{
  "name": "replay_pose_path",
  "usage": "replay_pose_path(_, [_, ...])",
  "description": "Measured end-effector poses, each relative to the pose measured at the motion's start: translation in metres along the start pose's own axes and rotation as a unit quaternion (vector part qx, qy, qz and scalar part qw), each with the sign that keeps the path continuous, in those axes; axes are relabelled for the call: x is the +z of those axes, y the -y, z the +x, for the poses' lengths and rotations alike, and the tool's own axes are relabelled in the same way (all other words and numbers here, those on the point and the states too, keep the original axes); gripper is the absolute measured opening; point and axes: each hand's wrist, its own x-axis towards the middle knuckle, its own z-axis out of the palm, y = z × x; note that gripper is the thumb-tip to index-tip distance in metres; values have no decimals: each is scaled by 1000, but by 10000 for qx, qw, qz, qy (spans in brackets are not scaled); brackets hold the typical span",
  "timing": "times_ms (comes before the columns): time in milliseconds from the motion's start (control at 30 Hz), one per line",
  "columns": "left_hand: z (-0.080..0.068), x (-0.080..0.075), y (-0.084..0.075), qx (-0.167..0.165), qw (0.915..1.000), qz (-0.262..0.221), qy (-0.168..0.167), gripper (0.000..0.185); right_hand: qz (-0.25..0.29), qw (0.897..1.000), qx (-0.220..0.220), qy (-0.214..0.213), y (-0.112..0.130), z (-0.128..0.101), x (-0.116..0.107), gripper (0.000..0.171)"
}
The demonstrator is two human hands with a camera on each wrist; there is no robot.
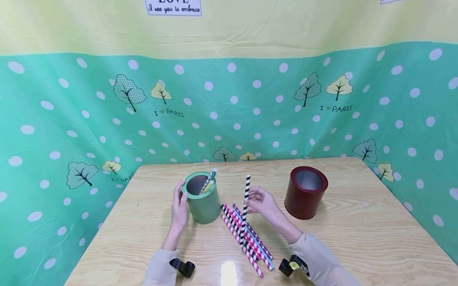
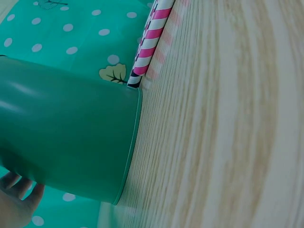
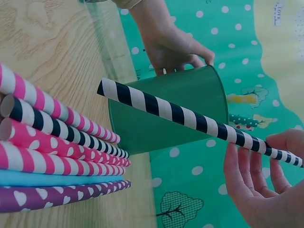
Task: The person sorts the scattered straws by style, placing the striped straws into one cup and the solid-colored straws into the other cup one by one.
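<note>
A black-and-white striped paper straw (image 1: 245,206) is pinched between the thumb and fingers of my right hand (image 1: 262,204). It stands nearly upright above a loose bundle of straws (image 1: 250,242), which are pink-striped, black-striped, heart-patterned, light blue and purple. My left hand (image 1: 179,206) rests on the left side and rim of a green canister (image 1: 204,206). Several straws (image 1: 208,182) lean inside that canister, their tops above its rim. In the right wrist view the held straw (image 3: 180,115) crosses in front of the green canister (image 3: 166,107).
A dark red canister (image 1: 305,194) stands upright at the right of the wooden table (image 1: 358,222). Behind the table hangs a green and yellow polka-dot cloth (image 1: 250,111). The straw bundle lies just right of the green canister, close to its base.
</note>
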Motion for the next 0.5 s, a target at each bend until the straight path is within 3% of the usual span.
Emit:
replay_pose_path(100, [0, 0, -1, -19, 10000, 11, 7, 39, 154, 9999, -59, -17, 3, -1, 1, 33])
replay_pose_path(333, [0, -1, -1, -104, 9999, 63, 24, 39, 400, 9961, -763, 169, 1, 3, -2, 34])
replay_pose_path(500, [-1, 0, -2, -115, 9999, 102, 13, 39, 533, 9975, -442, -152, 21, -2, 6, 30])
